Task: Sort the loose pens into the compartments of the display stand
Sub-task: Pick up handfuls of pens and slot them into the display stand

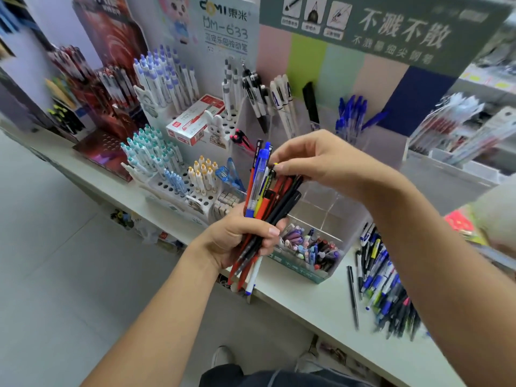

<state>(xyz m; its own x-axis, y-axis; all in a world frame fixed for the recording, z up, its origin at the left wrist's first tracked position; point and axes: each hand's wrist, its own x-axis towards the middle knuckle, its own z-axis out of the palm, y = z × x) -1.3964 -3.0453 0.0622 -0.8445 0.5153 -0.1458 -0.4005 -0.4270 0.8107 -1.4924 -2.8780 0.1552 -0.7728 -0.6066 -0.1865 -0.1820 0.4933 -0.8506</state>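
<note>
The person is partway through sorting: the left hand is wrapped around a mixed bundle of pens, red, black, blue and white, held upright in front of the clear display stand. The right hand reaches in from above and pinches the top ends of the pens with its fingertips, apparently picking one out of the bunch. The next move, as a judgement, calls for drawing a single pen free without loosening the rest, then matching it to its compartment.

Just behind the bundle, the stand's near middle compartments look empty. Below the gripping hand, the lowest front compartment holds a crowd of small pens or caps in purple, pink, blue and red. Beyond the pinching hand, the back compartments hold white-and-black pens, one black pen and blue pens. To the right of the grip, a loose pile of pens lies on the shelf, unsorted.
</note>
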